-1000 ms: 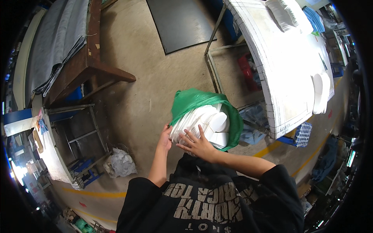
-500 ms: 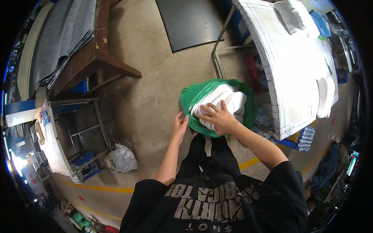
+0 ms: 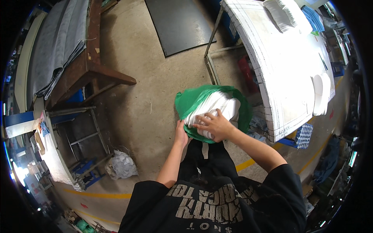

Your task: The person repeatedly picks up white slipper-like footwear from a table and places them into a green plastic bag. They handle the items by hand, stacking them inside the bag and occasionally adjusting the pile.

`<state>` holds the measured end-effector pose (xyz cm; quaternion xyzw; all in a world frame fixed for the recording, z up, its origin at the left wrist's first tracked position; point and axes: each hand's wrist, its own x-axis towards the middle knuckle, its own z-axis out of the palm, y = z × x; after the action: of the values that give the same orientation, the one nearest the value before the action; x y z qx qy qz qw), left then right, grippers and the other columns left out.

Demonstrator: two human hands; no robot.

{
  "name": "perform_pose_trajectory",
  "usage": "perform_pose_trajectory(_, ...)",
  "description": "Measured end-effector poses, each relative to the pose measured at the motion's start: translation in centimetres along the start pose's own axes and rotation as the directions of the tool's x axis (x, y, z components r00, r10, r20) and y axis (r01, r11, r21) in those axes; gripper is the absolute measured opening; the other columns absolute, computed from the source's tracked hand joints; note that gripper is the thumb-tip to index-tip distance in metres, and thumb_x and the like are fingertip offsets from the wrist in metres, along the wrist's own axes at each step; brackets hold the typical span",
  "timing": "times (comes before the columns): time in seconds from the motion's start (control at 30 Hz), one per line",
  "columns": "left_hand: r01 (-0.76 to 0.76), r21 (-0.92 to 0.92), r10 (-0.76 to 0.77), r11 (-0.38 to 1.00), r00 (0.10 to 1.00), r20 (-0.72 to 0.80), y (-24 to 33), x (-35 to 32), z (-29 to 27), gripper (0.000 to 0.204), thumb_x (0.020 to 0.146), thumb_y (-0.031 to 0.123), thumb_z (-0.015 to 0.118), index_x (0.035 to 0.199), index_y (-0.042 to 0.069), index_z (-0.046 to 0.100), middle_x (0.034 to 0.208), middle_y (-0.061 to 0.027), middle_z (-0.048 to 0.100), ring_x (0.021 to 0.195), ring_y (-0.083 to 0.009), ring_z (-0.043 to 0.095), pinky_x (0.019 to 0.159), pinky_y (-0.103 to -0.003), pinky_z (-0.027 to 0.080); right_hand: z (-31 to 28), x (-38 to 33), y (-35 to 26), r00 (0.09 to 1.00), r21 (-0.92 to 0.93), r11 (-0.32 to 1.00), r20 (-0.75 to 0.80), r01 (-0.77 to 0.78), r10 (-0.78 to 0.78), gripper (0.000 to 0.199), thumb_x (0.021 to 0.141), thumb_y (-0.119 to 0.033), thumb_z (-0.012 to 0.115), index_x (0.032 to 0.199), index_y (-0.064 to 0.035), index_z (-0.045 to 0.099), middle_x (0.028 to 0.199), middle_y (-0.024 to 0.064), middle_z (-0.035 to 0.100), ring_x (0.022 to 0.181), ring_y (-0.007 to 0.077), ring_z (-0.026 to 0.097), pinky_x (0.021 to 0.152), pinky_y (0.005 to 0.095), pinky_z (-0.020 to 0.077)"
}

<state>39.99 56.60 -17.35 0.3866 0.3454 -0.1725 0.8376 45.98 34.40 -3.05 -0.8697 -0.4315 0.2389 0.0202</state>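
A green sack [image 3: 189, 98] stands on the floor just in front of my feet, its mouth facing up. Inside it, white insoles [image 3: 217, 102] are packed in a slanting stack. My left hand [image 3: 181, 134] is at the sack's near left rim, fingers bent and closed on the green edge; its fingertips are partly hidden. My right hand [image 3: 216, 126] lies over the near part of the insoles, fingers spread and touching them from above.
On the right is a white-topped table [image 3: 289, 73] bearing more insoles [image 3: 321, 94]. A brown wooden frame [image 3: 95, 69] with grey sheets stands on the left. A dark board [image 3: 180, 29] lies ahead on the floor. A clear plastic bag [image 3: 121, 165] sits lower left.
My left hand has come closer to the sack and closed on its rim. My right hand stays on the insoles, its fingers slightly more bent. The view has shifted a little.
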Motion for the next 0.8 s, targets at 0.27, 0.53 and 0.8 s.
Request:
perform_pose_trajectory(0.27,0.013,0.461,0.046,0.887,0.992,-0.117,0.0,-3.6,-1.2,0.023,0.100,0.020,0.072,0.111,0.000,0.072,0.096,0.0011,0.068,0.089,-0.0104,0.060,0.083,-0.029,0.047,6.7,1.4,-6.1,0.988,-0.218,0.964,-0.057,-0.151,0.142,0.059,0.092,-0.038,0.066,0.150,-0.0351,0.057,0.156,-0.0015,0.045,0.126,0.0235,0.050,0.106,0.0780,0.0382)
perform_pose_trajectory(0.53,0.135,0.697,0.066,0.704,0.965,-0.253,1.0,-5.1,-1.9,0.021,0.101,0.023,0.070,0.108,0.004,0.073,0.095,-0.0015,0.068,0.083,-0.0112,0.060,0.075,-0.031,0.048,9.0,5.1,-6.5,0.992,-0.230,0.971,-0.124,-0.067,0.040,0.049,0.085,-0.043,0.071,0.133,-0.0302,0.070,0.134,-0.0019,0.050,0.126,0.0226,0.047,0.115,0.0748,0.0317)
perform_pose_trajectory(0.8,0.164,0.407,0.112,0.899,0.810,-0.575,3.7,-8.8,-10.0,0.021,0.101,0.020,0.068,0.099,0.004,0.056,0.089,-0.0075,0.060,0.080,-0.0218,0.062,0.070,-0.045,0.055,0.9,2.3,-9.6,0.969,0.522,0.842,-0.245,0.135,-0.003,0.090,0.087,-0.042,0.075,0.164,-0.0178,0.034,0.158,0.0187,0.045,0.147,0.0372,0.042,0.121,0.0690,0.0237)
